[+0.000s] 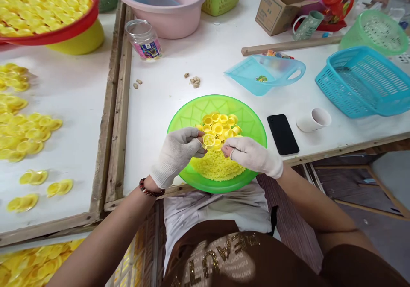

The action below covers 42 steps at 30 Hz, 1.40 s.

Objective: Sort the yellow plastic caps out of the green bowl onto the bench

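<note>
Yellow plastic caps [218, 127] are heaped in a green plastic bowl [252, 127], which is set at the near edge of a white-topped table [192, 56] and directly below both hands. Below the caps, the lower part of the bowl is filled with a mass of small yellow pieces [218, 167]. One single cap [209, 140] is held up just above the heap, between the hands. It is gripped by the closed fingers of the left hand [177, 150], and the closed right hand [248, 153] is brought against it from the other side, though whether it is also gripped by that hand cannot be told. White knit gloves [256, 156] are worn on both hands, and a beaded bracelet [150, 187] is worn on the left wrist.

Beyond the bowl, a few peanuts [194, 81] are scattered on the table. To the right of the bowl, a black smartphone [282, 134] is laid flat, and a white paper cup [313, 119] is placed near it on its side. A turquoise plastic scoop [264, 74] and a blue plastic basket [361, 82] are placed further off. On the adjoining table to the left, more yellow caps [24, 135] are spread out in rows, and a red tray [48, 33] is piled with others.
</note>
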Each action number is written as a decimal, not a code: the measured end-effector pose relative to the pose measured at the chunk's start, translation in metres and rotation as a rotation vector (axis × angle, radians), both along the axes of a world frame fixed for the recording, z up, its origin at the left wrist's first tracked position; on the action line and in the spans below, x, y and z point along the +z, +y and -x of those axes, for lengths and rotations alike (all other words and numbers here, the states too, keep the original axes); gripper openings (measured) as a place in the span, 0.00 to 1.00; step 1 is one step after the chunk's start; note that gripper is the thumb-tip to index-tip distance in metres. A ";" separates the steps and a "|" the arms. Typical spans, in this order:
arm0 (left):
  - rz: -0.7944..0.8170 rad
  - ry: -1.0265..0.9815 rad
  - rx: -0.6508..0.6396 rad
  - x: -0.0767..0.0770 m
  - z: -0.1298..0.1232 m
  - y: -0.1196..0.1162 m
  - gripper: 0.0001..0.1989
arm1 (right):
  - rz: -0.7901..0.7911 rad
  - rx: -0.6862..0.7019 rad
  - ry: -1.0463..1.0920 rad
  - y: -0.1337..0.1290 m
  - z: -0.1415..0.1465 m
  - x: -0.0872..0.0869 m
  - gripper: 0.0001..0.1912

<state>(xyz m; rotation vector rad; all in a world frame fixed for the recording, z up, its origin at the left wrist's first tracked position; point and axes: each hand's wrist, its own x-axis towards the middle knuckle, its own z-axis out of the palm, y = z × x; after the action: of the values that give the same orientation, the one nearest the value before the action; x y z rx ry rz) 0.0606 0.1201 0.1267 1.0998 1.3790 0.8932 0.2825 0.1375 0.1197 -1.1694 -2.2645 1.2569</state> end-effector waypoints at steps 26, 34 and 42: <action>-0.137 0.136 0.393 0.014 0.104 -0.051 0.13 | -0.295 0.152 -0.302 0.001 -0.020 -0.013 0.17; 0.207 0.472 0.829 -0.044 0.242 -0.130 0.15 | -0.288 0.239 -0.344 0.003 -0.007 -0.023 0.16; 0.335 1.233 0.480 -0.025 0.250 -0.136 0.06 | -0.318 0.284 -0.526 -0.002 0.017 -0.014 0.13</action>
<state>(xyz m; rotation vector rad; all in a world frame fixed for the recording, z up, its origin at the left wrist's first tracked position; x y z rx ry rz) -0.1893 -0.0161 0.1021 1.0777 2.7672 0.1788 0.2652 0.1350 0.1060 -1.1884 -2.9620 0.6712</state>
